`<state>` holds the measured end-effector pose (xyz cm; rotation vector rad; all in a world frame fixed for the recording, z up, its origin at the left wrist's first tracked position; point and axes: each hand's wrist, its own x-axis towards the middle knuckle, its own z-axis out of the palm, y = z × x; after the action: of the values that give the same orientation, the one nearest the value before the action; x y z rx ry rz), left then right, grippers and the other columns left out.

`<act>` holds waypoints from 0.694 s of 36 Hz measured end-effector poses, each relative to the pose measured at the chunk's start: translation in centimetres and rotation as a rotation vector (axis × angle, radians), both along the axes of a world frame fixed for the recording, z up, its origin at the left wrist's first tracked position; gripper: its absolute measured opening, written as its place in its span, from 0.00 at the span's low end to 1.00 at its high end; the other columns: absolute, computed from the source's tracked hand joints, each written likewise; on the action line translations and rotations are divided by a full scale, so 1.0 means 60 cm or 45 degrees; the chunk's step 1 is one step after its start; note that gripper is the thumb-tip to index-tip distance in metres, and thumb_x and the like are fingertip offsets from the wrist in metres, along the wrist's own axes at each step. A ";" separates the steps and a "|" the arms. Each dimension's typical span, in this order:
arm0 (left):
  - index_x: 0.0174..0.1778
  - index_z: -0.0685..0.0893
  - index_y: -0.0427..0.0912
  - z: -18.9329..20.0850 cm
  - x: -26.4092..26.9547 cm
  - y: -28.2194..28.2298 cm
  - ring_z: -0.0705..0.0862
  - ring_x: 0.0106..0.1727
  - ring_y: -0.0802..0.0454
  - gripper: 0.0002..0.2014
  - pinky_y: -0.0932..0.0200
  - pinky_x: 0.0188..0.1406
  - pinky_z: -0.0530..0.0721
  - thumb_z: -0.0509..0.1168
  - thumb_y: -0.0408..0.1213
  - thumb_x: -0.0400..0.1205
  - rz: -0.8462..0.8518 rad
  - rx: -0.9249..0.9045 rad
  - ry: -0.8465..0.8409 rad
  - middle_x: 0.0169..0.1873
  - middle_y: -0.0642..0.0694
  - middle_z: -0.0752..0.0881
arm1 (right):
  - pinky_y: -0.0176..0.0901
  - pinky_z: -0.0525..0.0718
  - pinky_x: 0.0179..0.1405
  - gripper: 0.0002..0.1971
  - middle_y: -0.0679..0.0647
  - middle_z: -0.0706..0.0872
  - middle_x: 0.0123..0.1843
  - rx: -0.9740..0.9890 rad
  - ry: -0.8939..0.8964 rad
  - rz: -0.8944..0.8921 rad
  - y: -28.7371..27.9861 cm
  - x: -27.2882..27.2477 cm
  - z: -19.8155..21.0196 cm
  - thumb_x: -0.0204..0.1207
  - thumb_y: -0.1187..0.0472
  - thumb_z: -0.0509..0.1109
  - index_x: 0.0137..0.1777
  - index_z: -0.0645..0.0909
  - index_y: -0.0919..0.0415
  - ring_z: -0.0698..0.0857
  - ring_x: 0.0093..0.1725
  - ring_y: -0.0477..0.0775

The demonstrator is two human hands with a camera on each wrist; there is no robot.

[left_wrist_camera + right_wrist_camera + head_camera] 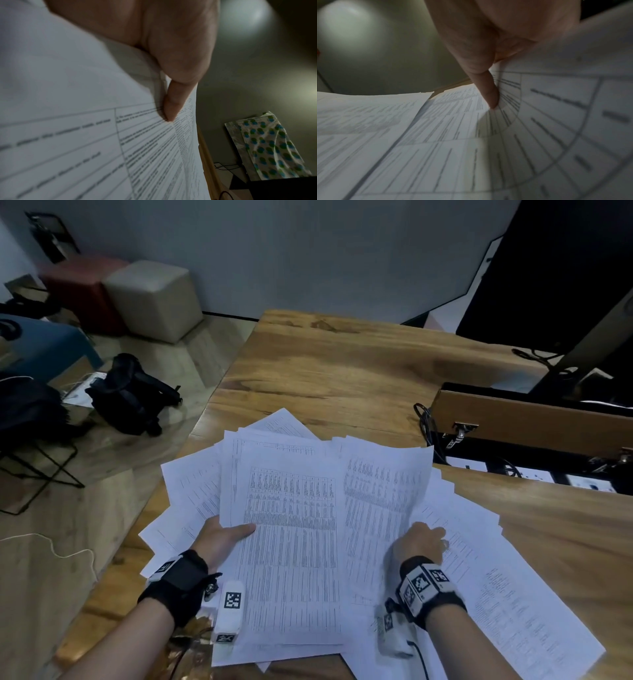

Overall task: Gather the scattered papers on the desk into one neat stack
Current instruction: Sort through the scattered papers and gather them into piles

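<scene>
Several white printed papers lie fanned and overlapping on the wooden desk point(325, 371). My left hand point(233, 534) grips the left edge of the top table-printed sheet point(291, 542), thumb point(171, 105) on its face and fingers hidden beneath. My right hand point(424, 541) pinches the lifted right edge of a second printed sheet point(376, 498), and its thumb point(491, 94) presses on the print while the paper curls up beside it. More sheets spread out to the right point(513, 594) and to the left point(188, 491), some overhanging the desk's left edge.
A wooden box point(531, 422) with cables point(424, 422) stands at the right, a dark monitor point(548, 268) behind it. Bare desk lies beyond the papers. On the floor to the left are a black bag point(130, 395) and cube stools point(154, 299).
</scene>
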<state>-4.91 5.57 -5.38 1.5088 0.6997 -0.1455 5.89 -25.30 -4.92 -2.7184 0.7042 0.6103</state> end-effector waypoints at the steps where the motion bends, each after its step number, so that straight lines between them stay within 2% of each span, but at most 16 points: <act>1: 0.52 0.87 0.47 0.001 0.001 -0.002 0.89 0.52 0.51 0.09 0.54 0.58 0.82 0.71 0.29 0.79 0.006 0.004 -0.003 0.49 0.49 0.91 | 0.59 0.76 0.68 0.15 0.66 0.68 0.73 0.014 -0.008 -0.014 0.003 -0.001 0.000 0.80 0.69 0.65 0.66 0.78 0.66 0.69 0.72 0.67; 4: 0.53 0.86 0.46 0.000 0.001 -0.004 0.88 0.50 0.53 0.09 0.59 0.50 0.83 0.71 0.29 0.80 0.007 0.019 -0.001 0.48 0.50 0.90 | 0.61 0.76 0.68 0.19 0.66 0.73 0.72 0.104 -0.065 -0.052 0.005 0.000 -0.003 0.79 0.68 0.65 0.70 0.72 0.64 0.72 0.71 0.67; 6: 0.56 0.85 0.44 -0.003 0.000 -0.002 0.88 0.51 0.52 0.11 0.55 0.56 0.82 0.71 0.29 0.80 0.014 0.014 0.007 0.49 0.49 0.89 | 0.63 0.79 0.67 0.26 0.68 0.77 0.69 0.197 -0.098 -0.112 -0.001 0.001 -0.007 0.78 0.69 0.65 0.76 0.64 0.64 0.77 0.69 0.69; 8: 0.56 0.85 0.45 -0.006 0.000 -0.002 0.87 0.52 0.49 0.11 0.52 0.59 0.80 0.71 0.29 0.80 0.021 0.010 0.016 0.50 0.48 0.89 | 0.57 0.83 0.60 0.28 0.68 0.82 0.63 0.319 -0.136 -0.224 -0.007 0.004 -0.010 0.77 0.71 0.65 0.76 0.61 0.65 0.83 0.61 0.67; 10: 0.55 0.85 0.45 -0.010 -0.001 -0.001 0.88 0.53 0.47 0.11 0.52 0.60 0.80 0.71 0.28 0.79 0.032 0.010 0.019 0.50 0.47 0.89 | 0.46 0.80 0.49 0.22 0.64 0.83 0.58 0.405 -0.159 -0.304 -0.015 0.004 -0.006 0.75 0.72 0.66 0.69 0.70 0.68 0.84 0.55 0.63; 12: 0.57 0.85 0.43 -0.014 -0.001 0.001 0.88 0.53 0.47 0.11 0.52 0.60 0.81 0.71 0.28 0.79 0.036 0.021 0.027 0.50 0.47 0.90 | 0.42 0.81 0.41 0.08 0.64 0.88 0.55 0.500 -0.205 -0.326 -0.021 0.002 0.002 0.72 0.72 0.69 0.51 0.80 0.68 0.87 0.49 0.63; 14: 0.58 0.86 0.41 -0.017 -0.002 0.004 0.88 0.54 0.45 0.11 0.51 0.60 0.82 0.71 0.29 0.80 0.041 0.037 0.046 0.51 0.45 0.90 | 0.40 0.82 0.35 0.02 0.64 0.90 0.47 0.645 -0.301 -0.306 -0.024 -0.007 0.021 0.71 0.71 0.69 0.41 0.82 0.66 0.87 0.41 0.61; 15: 0.58 0.86 0.40 -0.018 -0.002 0.006 0.88 0.54 0.44 0.11 0.51 0.60 0.82 0.71 0.29 0.80 0.044 0.040 0.050 0.51 0.44 0.90 | 0.40 0.84 0.34 0.02 0.62 0.90 0.45 0.713 -0.351 -0.279 -0.026 -0.011 0.033 0.72 0.70 0.69 0.41 0.82 0.64 0.87 0.40 0.61; 18: 0.59 0.85 0.40 -0.020 -0.003 0.010 0.88 0.51 0.48 0.11 0.56 0.55 0.81 0.70 0.29 0.80 0.047 0.075 0.070 0.49 0.46 0.89 | 0.50 0.90 0.39 0.06 0.58 0.89 0.44 0.868 -0.449 -0.172 -0.031 -0.023 0.073 0.75 0.67 0.66 0.44 0.83 0.57 0.89 0.42 0.60; 21: 0.60 0.85 0.37 -0.025 -0.003 0.016 0.88 0.53 0.43 0.12 0.52 0.58 0.82 0.70 0.29 0.80 0.054 0.115 0.108 0.51 0.42 0.90 | 0.45 0.87 0.34 0.08 0.55 0.89 0.42 0.879 -0.502 -0.084 -0.043 -0.025 0.108 0.78 0.66 0.63 0.47 0.84 0.56 0.88 0.40 0.58; 23: 0.60 0.86 0.36 -0.026 -0.004 0.018 0.88 0.55 0.40 0.12 0.49 0.60 0.83 0.69 0.28 0.80 0.071 0.118 0.129 0.53 0.39 0.90 | 0.51 0.88 0.34 0.08 0.55 0.89 0.41 0.893 -0.480 -0.049 -0.054 -0.020 0.132 0.78 0.62 0.64 0.48 0.85 0.56 0.88 0.39 0.60; 25: 0.58 0.86 0.36 -0.027 -0.004 0.018 0.88 0.55 0.39 0.11 0.47 0.61 0.83 0.69 0.27 0.80 0.084 0.113 0.139 0.53 0.38 0.90 | 0.58 0.89 0.38 0.06 0.55 0.88 0.38 0.829 -0.471 0.053 -0.062 -0.014 0.163 0.79 0.61 0.67 0.47 0.84 0.60 0.87 0.38 0.59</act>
<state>-5.15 6.66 -6.99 1.5691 0.8522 -0.1492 5.05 -29.01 4.87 -2.1464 0.2852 0.2620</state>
